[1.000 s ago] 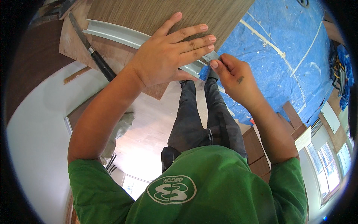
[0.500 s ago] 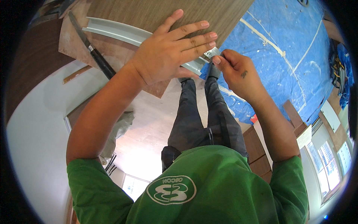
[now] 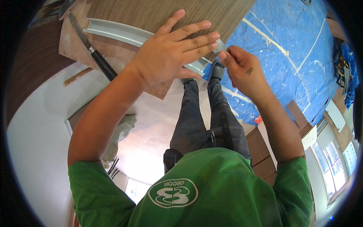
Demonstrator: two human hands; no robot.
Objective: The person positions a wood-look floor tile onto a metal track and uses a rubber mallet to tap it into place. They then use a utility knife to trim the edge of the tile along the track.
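The left hand (image 3: 166, 53) is lying spread over a pale channel (image 3: 117, 31). The right hand (image 3: 244, 70) is pinching a metal piece (image 3: 221, 46).

Grey channelled strip (image 3: 113, 31), partly covered, is seen along brown wood-grain board (image 3: 227, 15); small flat grey piece (image 3: 221, 45) is held nearby.

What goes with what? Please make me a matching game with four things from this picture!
1. knife
2. sheet
3. left hand
4. right hand

A. pinching a small metal piece
B. has a black handle
C. fingers spread over a wooden board
D. blue with pale lines

Pairs: 1-B, 2-D, 3-C, 4-A
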